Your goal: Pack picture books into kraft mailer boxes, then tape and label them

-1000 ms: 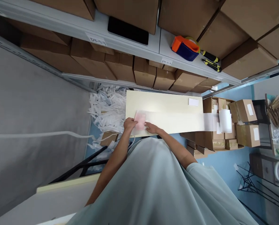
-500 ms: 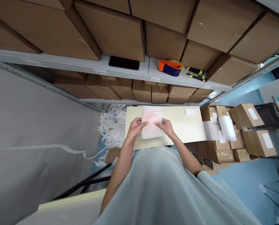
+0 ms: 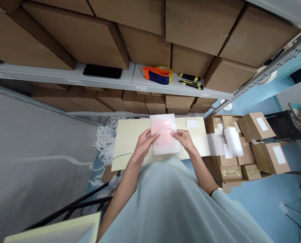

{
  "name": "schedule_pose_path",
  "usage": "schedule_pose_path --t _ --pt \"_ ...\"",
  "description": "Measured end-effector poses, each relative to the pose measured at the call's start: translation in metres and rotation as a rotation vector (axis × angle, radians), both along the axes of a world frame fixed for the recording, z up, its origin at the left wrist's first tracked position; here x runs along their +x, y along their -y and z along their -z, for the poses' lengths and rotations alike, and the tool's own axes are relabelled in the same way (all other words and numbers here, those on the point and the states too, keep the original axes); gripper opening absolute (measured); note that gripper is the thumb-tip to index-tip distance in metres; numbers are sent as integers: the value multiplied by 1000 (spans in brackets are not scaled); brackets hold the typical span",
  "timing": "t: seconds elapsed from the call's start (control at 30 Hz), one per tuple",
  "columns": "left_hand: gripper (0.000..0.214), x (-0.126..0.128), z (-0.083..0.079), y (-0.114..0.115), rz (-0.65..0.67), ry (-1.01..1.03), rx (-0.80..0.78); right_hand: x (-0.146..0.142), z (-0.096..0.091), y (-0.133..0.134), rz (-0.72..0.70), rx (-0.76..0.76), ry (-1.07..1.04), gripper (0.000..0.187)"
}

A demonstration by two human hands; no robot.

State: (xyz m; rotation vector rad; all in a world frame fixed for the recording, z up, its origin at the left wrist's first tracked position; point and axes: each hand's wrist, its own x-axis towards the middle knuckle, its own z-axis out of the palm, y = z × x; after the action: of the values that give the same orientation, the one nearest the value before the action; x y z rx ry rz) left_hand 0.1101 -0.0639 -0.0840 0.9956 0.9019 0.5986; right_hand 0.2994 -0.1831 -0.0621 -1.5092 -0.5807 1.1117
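Between my hands is a flat pink packet in a whitish translucent wrap (image 3: 164, 135), with a small pale label near its top and a barcode-like mark at its lower left. My left hand (image 3: 145, 141) pinches the left edge, thumb on the front face. On the opposite edge my right hand (image 3: 184, 139) grips it the same way. The packet is held up over the cream table (image 3: 126, 135). A white label or slip of paper (image 3: 192, 123) lies on the table to the right of it.
Shelves of cardboard boxes (image 3: 145, 44) rise ahead, holding a black phone-like slab (image 3: 102, 71), an orange-and-blue tape dispenser (image 3: 156, 74) and yellow-black utility knives (image 3: 190, 81). To the right, a large carton of boxes (image 3: 213, 168) bears a white roll (image 3: 233, 141). White scraps (image 3: 106, 138) heap at left.
My view has swung to the right, so shelf and table appear shifted left. The packet has come closer, and its pink content and barcode-like mark show more clearly. Both hands keep their hold.
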Motion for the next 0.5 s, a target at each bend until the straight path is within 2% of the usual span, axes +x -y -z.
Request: schedule_pose_path --t 0.07,0.13,0.27,0.33,0.37,0.43,0.5 --pt "76 8 -2 5 38 5 -6 8 2 4 5 0 64 58" --pt "76 13 -5 11 10 -47 64 14 5 7 4 1 161 59" --pt "77 21 -17 23 -178 -323 505 18 3 9 -72 21 470 50" --pt "74 26 -22 26 -123 -401 627 15 1 6 -144 46 696 35" --pt "72 30 -22 26 -59 -406 597 13 1 4 -183 56 810 31" --pt "70 38 -19 23 10 -362 403 7 2 0 -243 54 1001 30" --pt "73 47 -12 19 -56 -262 198 -1 7 -4 -274 38 1118 34"
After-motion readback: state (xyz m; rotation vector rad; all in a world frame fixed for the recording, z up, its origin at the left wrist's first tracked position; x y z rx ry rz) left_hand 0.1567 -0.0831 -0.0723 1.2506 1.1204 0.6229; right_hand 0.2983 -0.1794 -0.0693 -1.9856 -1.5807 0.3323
